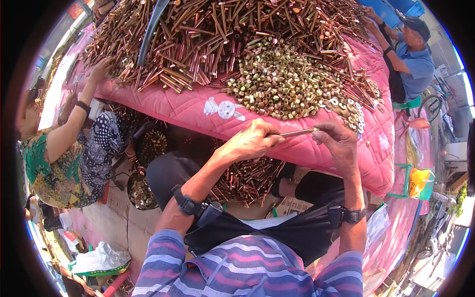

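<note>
Above the near edge of a pink quilted cover [178,111], I hold a slim metal tube [297,132] roughly level. My left hand [251,142] is closed round its left end. The fingers of my right hand [339,141] pinch a small brass-coloured piece [315,130] at the tube's right end; whether it is a nut or a cap I cannot make out. Just beyond my hands lies a heap of small brass-coloured nuts [277,81], with flat washers [352,111] to its right. Behind them spreads a large pile of coppery metal tubes [198,37].
More tubes [247,180] lie below the cover's edge between my legs. One person [64,148] sits at left beside a dark bowl of washers [141,190]; another person [413,62] sits at far right. A blue strip [152,32] rests on the pile. A yellow bag [420,182] is at right.
</note>
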`<action>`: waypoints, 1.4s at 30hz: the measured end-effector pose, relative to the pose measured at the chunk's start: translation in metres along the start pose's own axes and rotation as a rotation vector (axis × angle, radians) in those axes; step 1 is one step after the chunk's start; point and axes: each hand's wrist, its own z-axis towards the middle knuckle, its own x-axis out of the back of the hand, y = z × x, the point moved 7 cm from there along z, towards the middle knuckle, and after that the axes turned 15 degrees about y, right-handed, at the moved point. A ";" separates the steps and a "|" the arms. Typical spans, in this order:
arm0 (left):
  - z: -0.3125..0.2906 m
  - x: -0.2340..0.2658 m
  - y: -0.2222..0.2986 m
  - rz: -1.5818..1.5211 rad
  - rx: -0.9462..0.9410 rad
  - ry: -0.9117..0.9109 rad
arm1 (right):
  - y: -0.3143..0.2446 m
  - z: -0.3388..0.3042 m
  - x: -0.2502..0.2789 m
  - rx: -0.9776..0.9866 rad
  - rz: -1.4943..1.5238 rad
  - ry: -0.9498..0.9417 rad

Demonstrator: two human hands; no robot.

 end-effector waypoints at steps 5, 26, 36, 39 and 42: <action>0.003 -0.003 -0.001 -0.053 0.150 -0.101 | -0.002 0.003 -0.001 0.022 0.068 0.020; 0.037 -0.040 -0.054 -0.067 -0.224 0.158 | 0.014 0.001 0.014 -0.010 -0.307 -0.051; 0.007 -0.007 -0.015 -0.212 -0.008 0.064 | 0.003 0.033 -0.028 0.029 -0.267 -0.151; 0.003 -0.002 -0.013 -0.215 0.002 0.041 | 0.002 0.036 -0.037 0.049 -0.254 -0.179; -0.001 0.001 -0.010 -0.241 -0.001 0.014 | 0.003 0.037 -0.042 0.060 -0.243 -0.198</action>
